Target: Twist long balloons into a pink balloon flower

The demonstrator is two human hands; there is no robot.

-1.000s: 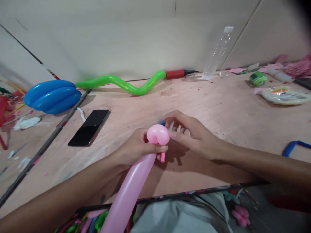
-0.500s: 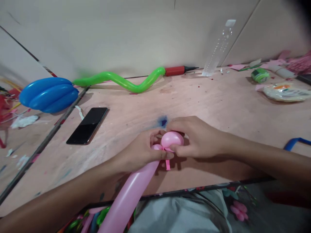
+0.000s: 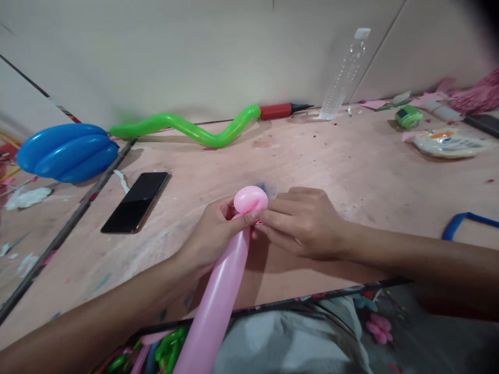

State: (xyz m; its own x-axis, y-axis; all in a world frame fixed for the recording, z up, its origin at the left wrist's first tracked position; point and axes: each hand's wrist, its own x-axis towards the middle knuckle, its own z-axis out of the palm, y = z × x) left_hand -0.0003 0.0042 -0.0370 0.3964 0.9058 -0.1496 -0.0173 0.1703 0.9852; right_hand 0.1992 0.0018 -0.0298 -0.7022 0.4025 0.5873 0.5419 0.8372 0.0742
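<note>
A long pink balloon [image 3: 220,296] runs from the bottom edge up to my two hands, with a small rounded bubble at its top end. My left hand [image 3: 218,226] is wrapped round it just below the bubble, thumb across the pinched neck. From the right, my right hand [image 3: 304,221] pinches the pink balloon's end close to my left thumb. The fingertips of the right hand and the knot area are partly hidden. Behind the bubble lies a dark blue stain on the tabletop [image 3: 312,166].
A black phone [image 3: 135,202] lies to the left, near a blue balloon bundle [image 3: 68,153]. Along the wall rest a green balloon [image 3: 206,137], a red pump [image 3: 276,111] and a clear bottle [image 3: 343,78]. At right are a green tape roll [image 3: 408,117], a plastic packet [image 3: 448,143] and a blue strip [image 3: 454,226].
The pink bubble has moved left and up, and now stands above my left hand. My right hand has shifted from round the bubble down to the balloon's end beside the neck.
</note>
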